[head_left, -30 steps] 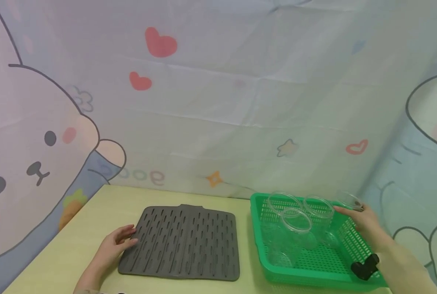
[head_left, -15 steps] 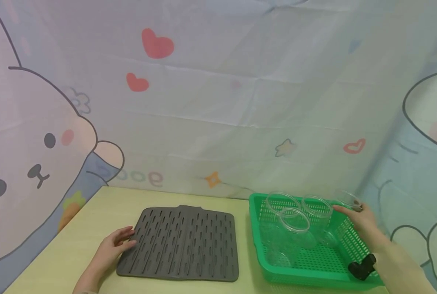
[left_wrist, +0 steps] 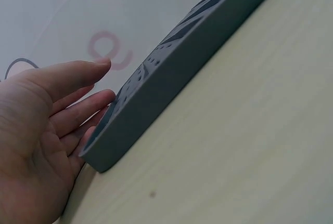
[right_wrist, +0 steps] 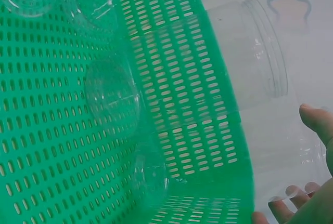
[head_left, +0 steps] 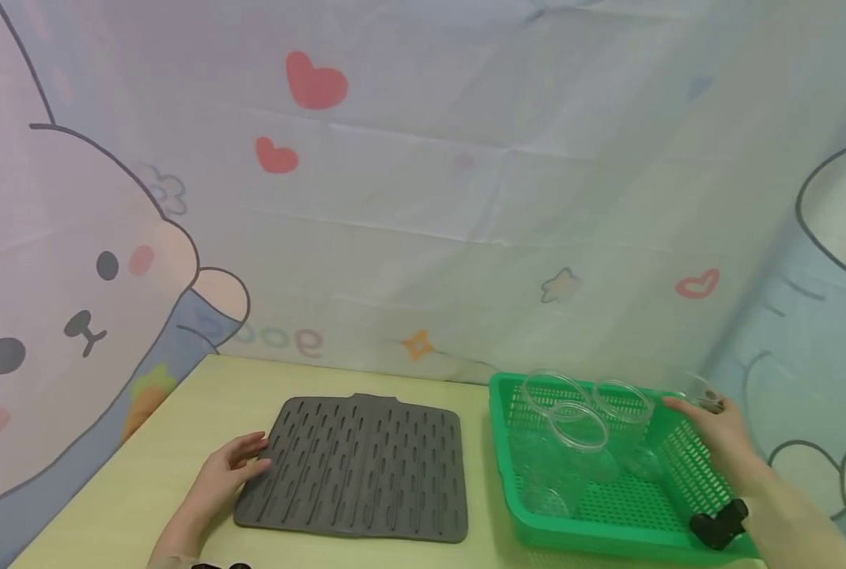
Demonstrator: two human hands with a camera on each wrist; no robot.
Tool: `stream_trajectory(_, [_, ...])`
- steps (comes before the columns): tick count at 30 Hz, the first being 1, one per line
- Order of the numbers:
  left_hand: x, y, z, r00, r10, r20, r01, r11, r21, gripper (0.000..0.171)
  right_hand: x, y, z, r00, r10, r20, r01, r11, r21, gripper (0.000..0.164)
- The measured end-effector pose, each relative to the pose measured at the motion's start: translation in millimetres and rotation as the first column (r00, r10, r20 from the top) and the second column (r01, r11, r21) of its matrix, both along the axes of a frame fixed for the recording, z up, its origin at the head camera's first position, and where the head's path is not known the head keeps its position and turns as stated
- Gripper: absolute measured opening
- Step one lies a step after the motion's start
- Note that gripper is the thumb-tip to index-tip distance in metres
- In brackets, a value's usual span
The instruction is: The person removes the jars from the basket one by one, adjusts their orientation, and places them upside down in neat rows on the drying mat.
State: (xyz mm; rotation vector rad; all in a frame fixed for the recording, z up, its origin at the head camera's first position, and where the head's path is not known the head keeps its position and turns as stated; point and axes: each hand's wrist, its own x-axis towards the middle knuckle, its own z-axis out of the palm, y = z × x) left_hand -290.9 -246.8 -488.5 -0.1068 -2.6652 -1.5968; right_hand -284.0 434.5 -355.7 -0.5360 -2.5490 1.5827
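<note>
My left hand (head_left: pixel 220 472) rests with relaxed fingers at the left edge of a dark grey slotted mat (head_left: pixel 359 474). In the left wrist view, its fingertips are right at the mat's raised rim (left_wrist: pixel 151 109). My right hand (head_left: pixel 725 438) holds a clear plastic cup (head_left: pixel 692 386) at the back right corner of a green basket (head_left: pixel 608 528), thumb on the near side and fingers around the far side. Through the cup's clear wall (right_wrist: pixel 278 151), several fingertips show in the right wrist view. Three other clear cups (head_left: pixel 578 427) stand in the basket, rims up.
The pale yellow table (head_left: pixel 241 387) carries the mat at centre and the basket to its right. Behind stands a cloth backdrop (head_left: pixel 423 197) printed with cartoon figures and hearts. A black wrist camera (head_left: pixel 718 525) overlaps the basket's front right corner.
</note>
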Motion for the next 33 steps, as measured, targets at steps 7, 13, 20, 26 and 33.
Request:
stream_trajectory(7, [-2.6,1.9,-4.1,1.000,-0.001,-0.008,0.001,1.000,0.026,0.062,3.6,-1.2,1.1,0.997,-0.060,-0.041,0.060,0.998,-0.010,0.110])
stream_trajectory(13, [-2.0,6.2,-1.0,1.000,0.005,-0.009,-0.005,1.000,0.020,0.062,5.8,-5.2,6.5,0.981,-0.169,-0.097,0.173,0.984,0.037,0.105])
stream_trajectory(20, [-2.0,9.6,3.7,0.999,0.032,0.015,-0.032,0.999,0.002,0.060,6.0,-12.1,15.2,0.955,-0.243,-0.169,0.256,0.965,0.058,0.100])
stream_trajectory(26, [-3.8,12.7,8.6,0.997,0.049,0.062,-0.050,0.999,0.018,0.057,5.0,-18.4,22.2,0.938,-0.266,-0.222,0.293,0.951,0.100,0.096])
stream_trajectory(33, [-2.6,18.5,18.0,0.999,0.052,0.001,-0.052,0.998,-0.045,0.059,3.3,-29.6,35.3,0.899,-0.279,-0.337,0.344,0.927,0.148,0.081])
